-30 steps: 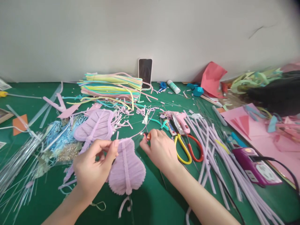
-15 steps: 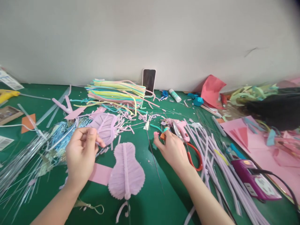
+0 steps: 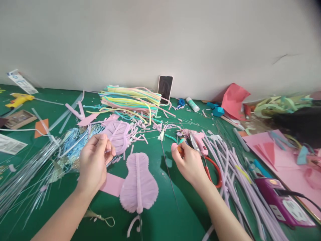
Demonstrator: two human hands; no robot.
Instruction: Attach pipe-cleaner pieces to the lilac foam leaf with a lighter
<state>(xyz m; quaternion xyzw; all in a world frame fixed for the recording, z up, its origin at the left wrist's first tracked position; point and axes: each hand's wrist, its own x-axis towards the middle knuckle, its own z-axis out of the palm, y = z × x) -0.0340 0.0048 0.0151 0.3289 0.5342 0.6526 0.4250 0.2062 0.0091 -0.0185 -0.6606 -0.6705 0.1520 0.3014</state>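
Note:
My left hand (image 3: 94,160) is closed in a pinch beside a lilac oval piece (image 3: 117,134); what lies between its fingertips is too small to tell. My right hand (image 3: 189,162) has its fingers closed on a small orange-and-teal tool, mostly hidden, near red-handled scissors (image 3: 213,170) and a pink glue gun (image 3: 199,140). Between the hands, a lilac fuzzy gourd-shaped piece (image 3: 139,182) lies on the green table (image 3: 163,221), with a pink card (image 3: 112,184) at its left edge.
Coloured pipe cleaners (image 3: 130,102) lie at the back beside an upright phone (image 3: 165,87). Lilac stems (image 3: 240,180) and a purple power strip (image 3: 283,202) are at the right. Thin clear sticks (image 3: 30,174) and a yellow glue gun (image 3: 20,99) lie left.
The view has shifted a little left, so the table items appear further right. Both hands keep nearly the same poses and places among the things.

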